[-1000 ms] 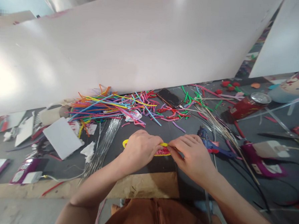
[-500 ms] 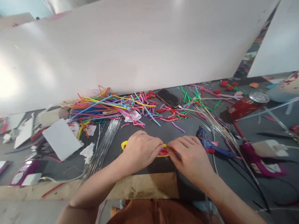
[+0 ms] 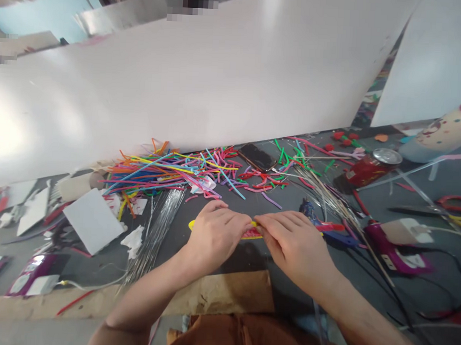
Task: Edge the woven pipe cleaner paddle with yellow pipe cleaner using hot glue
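Both my hands close on a yellow-edged piece (image 3: pixel 253 236) with a pinkish-red middle, apparently pipe-cleaner work. It is held low over the dark table, and the hands cover most of it. My left hand (image 3: pixel 218 236) grips it from the left, thumb and fingers pinched at its upper edge. Pressed close on the right, my right hand (image 3: pixel 294 243) pinches the same edge, its fingertips nearly meeting the left ones. Just right of that hand lies a blue glue gun (image 3: pixel 341 238), partly hidden. Beyond my hands spreads a pile of coloured pipe cleaners (image 3: pixel 164 170).
Thin silver wires (image 3: pixel 158 230) lie left of my hands. Behind are a phone (image 3: pixel 257 157) and a tall white board (image 3: pixel 204 83). On the right are a red drink can (image 3: pixel 369 172), scissors (image 3: pixel 437 208) and a purple power strip (image 3: pixel 398 256) with cables.
The view has shifted slightly. The yellow-edged piece appears flatter and more covered, with less of its left end and red middle showing. Both hands keep their pinch on it.
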`<state>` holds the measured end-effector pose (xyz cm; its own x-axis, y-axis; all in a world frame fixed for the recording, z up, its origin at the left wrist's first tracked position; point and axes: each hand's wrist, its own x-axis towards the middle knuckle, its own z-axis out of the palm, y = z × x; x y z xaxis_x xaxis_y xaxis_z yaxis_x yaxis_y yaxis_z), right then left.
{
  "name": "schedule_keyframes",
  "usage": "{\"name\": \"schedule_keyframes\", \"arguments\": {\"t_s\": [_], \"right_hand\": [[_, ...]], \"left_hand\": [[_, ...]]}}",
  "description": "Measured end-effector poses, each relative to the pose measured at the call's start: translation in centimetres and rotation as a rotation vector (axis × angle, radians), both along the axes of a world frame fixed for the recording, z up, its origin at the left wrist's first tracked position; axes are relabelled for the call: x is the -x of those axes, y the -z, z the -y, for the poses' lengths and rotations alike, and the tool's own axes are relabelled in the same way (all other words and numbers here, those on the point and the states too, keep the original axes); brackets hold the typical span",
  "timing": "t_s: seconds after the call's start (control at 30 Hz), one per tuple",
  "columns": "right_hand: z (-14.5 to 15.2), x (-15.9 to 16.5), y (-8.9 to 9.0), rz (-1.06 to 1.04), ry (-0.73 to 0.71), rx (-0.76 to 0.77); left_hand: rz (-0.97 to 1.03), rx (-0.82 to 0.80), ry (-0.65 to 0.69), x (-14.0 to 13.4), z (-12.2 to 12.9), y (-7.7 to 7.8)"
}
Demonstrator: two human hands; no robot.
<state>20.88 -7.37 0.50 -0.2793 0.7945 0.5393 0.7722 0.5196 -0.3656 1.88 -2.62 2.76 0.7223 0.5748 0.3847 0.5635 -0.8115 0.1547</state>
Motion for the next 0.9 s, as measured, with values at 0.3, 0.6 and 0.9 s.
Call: {"name": "schedule_keyframes", "arguments": {"t_s": [0.3,0.6,0.9], "right_hand": [[-0.5,0.1,0.7,-0.008,-0.031,0.096],[-0.4,-0.3,1.6,-0.044,-0.013,0.075],[-0.3,-0.5,2.0,-0.091,0.002,0.116]], "left_hand": [[0.047,0.001,-0.027,-0.1,0.7,1.4],[0.013,0.126,-0.012,1.3,-0.1,0.7],[0.093,0.272,-0.059,2.3,-0.6,1.0]]}}
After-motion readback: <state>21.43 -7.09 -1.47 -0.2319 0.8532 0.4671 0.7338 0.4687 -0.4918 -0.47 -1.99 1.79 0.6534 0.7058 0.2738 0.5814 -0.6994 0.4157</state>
